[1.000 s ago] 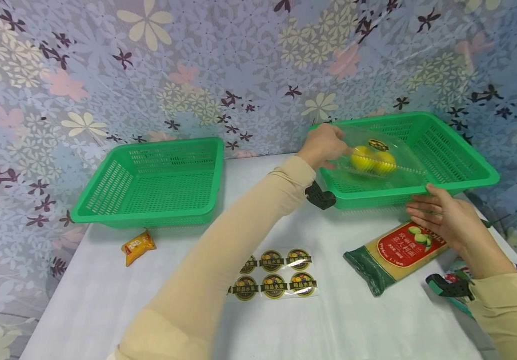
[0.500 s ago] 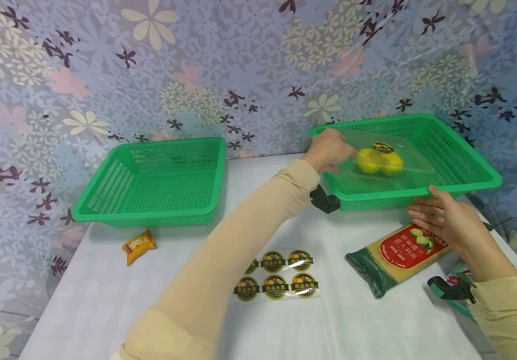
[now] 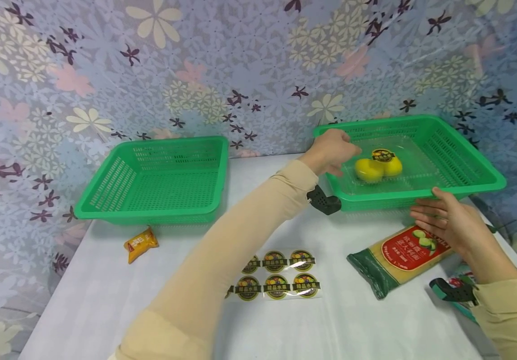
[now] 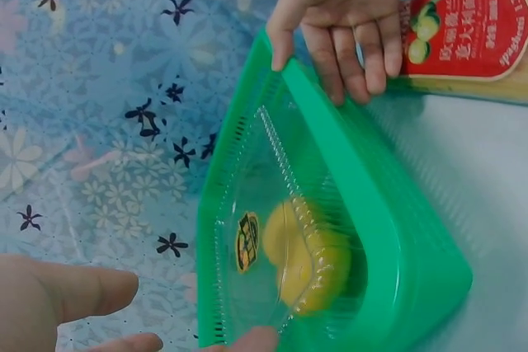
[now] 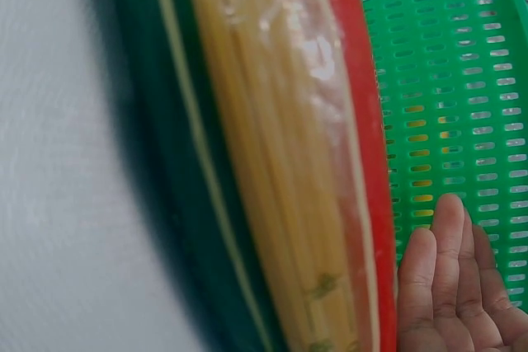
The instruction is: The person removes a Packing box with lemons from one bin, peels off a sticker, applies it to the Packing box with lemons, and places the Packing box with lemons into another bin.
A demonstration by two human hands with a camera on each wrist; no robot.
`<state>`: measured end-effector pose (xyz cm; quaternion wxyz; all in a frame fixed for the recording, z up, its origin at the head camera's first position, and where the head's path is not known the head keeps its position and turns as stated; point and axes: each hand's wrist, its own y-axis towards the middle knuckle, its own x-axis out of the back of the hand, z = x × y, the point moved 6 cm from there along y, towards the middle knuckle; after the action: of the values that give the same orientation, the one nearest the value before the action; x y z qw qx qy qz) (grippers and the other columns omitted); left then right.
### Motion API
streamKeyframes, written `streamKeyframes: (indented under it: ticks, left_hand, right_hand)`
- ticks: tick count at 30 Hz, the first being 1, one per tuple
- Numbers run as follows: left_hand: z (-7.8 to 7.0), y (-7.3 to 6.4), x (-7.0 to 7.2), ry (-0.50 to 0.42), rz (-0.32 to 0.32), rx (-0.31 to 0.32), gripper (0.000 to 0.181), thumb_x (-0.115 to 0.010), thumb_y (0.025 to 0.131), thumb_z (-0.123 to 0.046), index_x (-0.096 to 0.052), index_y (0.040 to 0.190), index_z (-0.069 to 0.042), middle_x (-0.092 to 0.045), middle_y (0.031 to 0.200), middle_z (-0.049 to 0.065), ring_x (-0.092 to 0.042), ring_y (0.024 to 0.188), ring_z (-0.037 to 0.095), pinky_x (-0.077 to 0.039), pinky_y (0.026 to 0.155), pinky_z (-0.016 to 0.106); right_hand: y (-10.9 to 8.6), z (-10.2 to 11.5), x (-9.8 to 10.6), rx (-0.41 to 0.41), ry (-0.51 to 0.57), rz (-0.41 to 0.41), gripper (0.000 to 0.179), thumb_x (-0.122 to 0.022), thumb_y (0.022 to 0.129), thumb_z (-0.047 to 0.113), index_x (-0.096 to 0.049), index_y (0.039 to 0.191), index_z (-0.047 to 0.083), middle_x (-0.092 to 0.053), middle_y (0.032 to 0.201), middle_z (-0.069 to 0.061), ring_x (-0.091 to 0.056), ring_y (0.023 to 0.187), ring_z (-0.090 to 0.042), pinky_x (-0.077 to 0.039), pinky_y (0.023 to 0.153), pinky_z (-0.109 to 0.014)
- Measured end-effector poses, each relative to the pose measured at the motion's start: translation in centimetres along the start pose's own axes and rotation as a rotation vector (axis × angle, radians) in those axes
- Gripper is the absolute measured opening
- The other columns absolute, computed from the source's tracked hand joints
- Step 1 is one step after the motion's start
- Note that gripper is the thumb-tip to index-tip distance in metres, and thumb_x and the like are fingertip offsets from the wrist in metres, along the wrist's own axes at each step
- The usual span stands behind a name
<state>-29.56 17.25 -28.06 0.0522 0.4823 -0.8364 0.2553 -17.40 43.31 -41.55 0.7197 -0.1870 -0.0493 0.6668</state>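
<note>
A clear lidded plastic container (image 3: 413,150) with two yellow fruits (image 3: 370,171) and a dark round sticker (image 3: 383,155) lies inside the right green basket (image 3: 474,155). Near that basket's left end is my left hand (image 3: 332,150), its fingers spread loosely; in the left wrist view, one fingertip is close to the container's edge. My right hand (image 3: 458,225) holds the basket's front rim, thumb over the top and fingers extended along the outer wall. Just below this hand lies a spaghetti pack (image 3: 400,257) with a red label, partly covered by it.
Another green basket (image 3: 175,192) stands at the left, with a small orange snack packet (image 3: 141,244) in front. A sheet of round stickers (image 3: 276,275) lies mid-table, partly behind my left arm. A teal-and-white package (image 3: 463,310) is at the right edge. Patterned cloth hangs behind.
The clear container has gone from tilted to lying flat in the right basket, and my left hand has let go of it. My right hand stays at the rim.
</note>
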Motion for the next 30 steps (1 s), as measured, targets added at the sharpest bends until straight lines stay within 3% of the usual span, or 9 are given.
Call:
streamKeyframes:
  ticks: [10,16,20,22,24,30]
  left_hand:
    - [0.9,-1.0,0.2,-0.147,0.098,-0.068,0.055,-0.065,0.109,-0.019,-0.047,0.16,-0.013,-0.051,0.164,0.007,-0.061,0.142,0.039,-0.068,0.092,0.038]
    - [2.0,-1.8,1.3,-0.177,0.117,-0.1,0.049,-0.064,0.11,-0.019,-0.05,0.156,-0.014,-0.058,0.157,0.014,-0.067,0.134,0.036,-0.069,0.086,0.035]
    - [2.8,-2.5,2.3,-0.194,0.128,-0.111,0.048,-0.061,0.111,-0.019,-0.049,0.157,-0.014,-0.056,0.158,0.014,-0.066,0.136,0.036,-0.069,0.091,0.038]
    - [3.2,-2.8,2.7,-0.184,0.125,-0.113,0.048,-0.061,0.111,-0.02,-0.049,0.157,-0.015,-0.055,0.159,0.012,-0.065,0.137,0.035,-0.068,0.093,0.039]
    - [3.6,-3.1,3.2,-0.173,0.118,-0.116,0.049,-0.061,0.111,-0.02,-0.048,0.158,-0.016,-0.054,0.158,0.012,-0.064,0.138,0.035,-0.068,0.095,0.04]
    - [5.1,-4.3,4.7,-0.122,0.08,-0.142,0.051,-0.061,0.111,-0.023,-0.046,0.16,-0.019,-0.058,0.149,0.011,-0.065,0.133,0.029,-0.068,0.093,0.035]
  right_hand:
    - [0.0,0.2,0.1,0.017,0.016,0.02,0.027,-0.052,0.112,0.047,-0.069,0.107,0.025,-0.08,0.1,0.009,-0.08,0.092,-0.009,-0.068,0.081,-0.026]
    - [-0.1,0.2,0.2,0.012,-0.018,0.021,0.036,-0.049,0.113,0.048,-0.051,0.13,0.016,-0.079,0.102,0.013,-0.079,0.094,-0.006,-0.067,0.083,-0.024]
    - [-0.3,0.5,0.1,0.01,-0.053,0.012,0.067,-0.046,0.113,0.05,-0.026,0.162,0.008,-0.077,0.101,0.017,-0.078,0.093,-0.004,-0.067,0.082,-0.022]
    - [-0.5,0.6,-0.1,0.015,-0.089,0.007,0.085,-0.045,0.113,0.051,-0.007,0.168,-0.001,-0.077,0.1,0.018,-0.078,0.092,-0.002,-0.066,0.081,-0.02]
    - [-0.7,0.8,-0.3,0.02,-0.138,-0.003,0.096,-0.044,0.112,0.054,0.002,0.167,-0.01,-0.077,0.099,0.02,-0.078,0.091,0.0,-0.066,0.08,-0.019]
    - [-1.9,1.8,-0.9,0.043,-0.484,-0.082,0.101,-0.041,0.109,0.063,-0.01,0.165,-0.015,-0.071,0.095,0.032,-0.071,0.089,0.013,-0.063,0.076,-0.012]
